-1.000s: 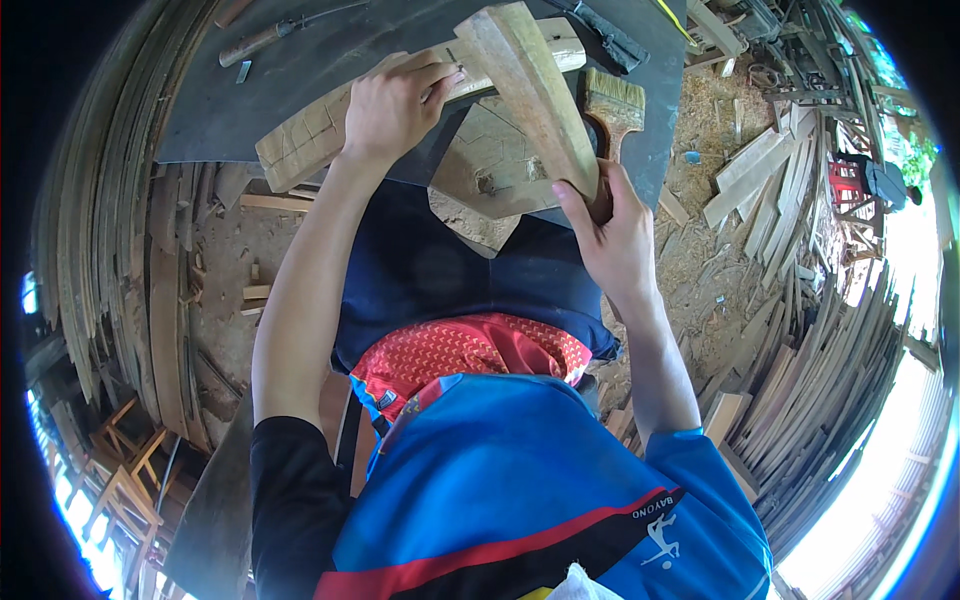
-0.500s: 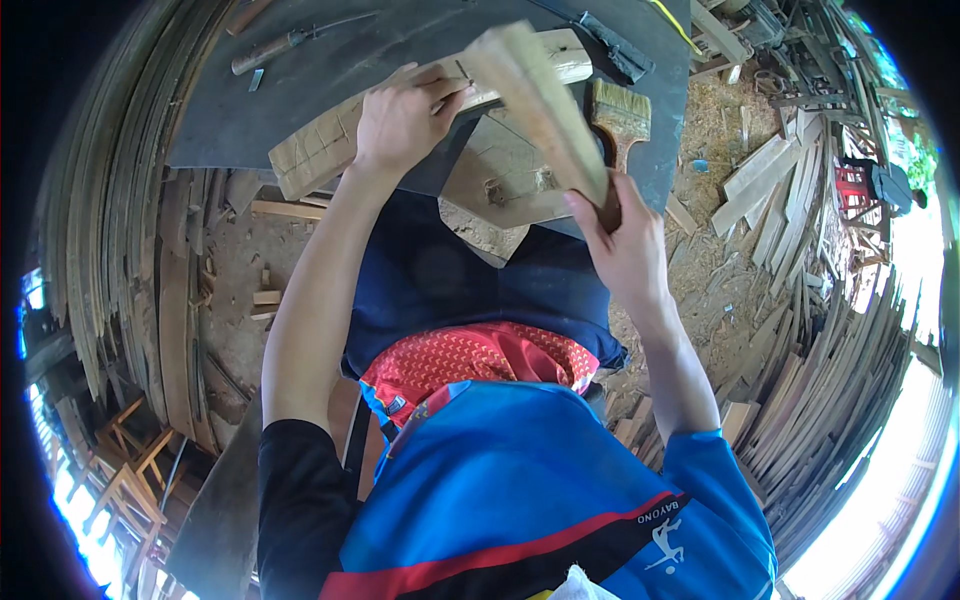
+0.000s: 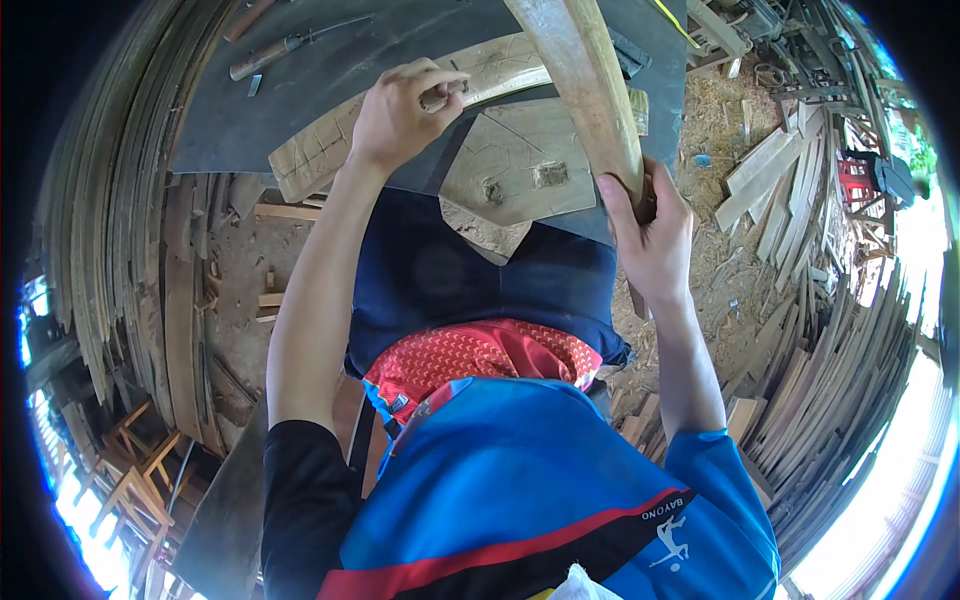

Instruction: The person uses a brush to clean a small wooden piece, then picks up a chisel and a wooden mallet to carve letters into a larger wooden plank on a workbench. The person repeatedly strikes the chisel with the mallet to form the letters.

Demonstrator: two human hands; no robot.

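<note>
My left hand (image 3: 405, 108) rests at the curved wooden piece (image 3: 325, 140), its thumb and fingers closed in a pinch. A small dark end shows at the fingertips, too little to name. Pencil-like lines cross the wood's left part. In my right hand (image 3: 650, 225) is the narrow end of a thick wooden club (image 3: 590, 85). Raised, it slants up and left over the right part of the curved piece. Below that piece lies a flat angular board (image 3: 520, 180) with two rough squarish patches. A wide brush (image 3: 640, 110) is mostly hidden behind the club.
On the dark tabletop (image 3: 215, 130) lie a wooden-handled pointed tool (image 3: 265, 60) and a small light chip (image 3: 255, 84). Stacked planks line the left side (image 3: 110, 200). Loose boards (image 3: 755, 185) and long strips (image 3: 800, 400) lie on the right.
The club in my right hand has swung up and right, uncovering more of the angular board and covering the brush. My left hand stays nearly in place.
</note>
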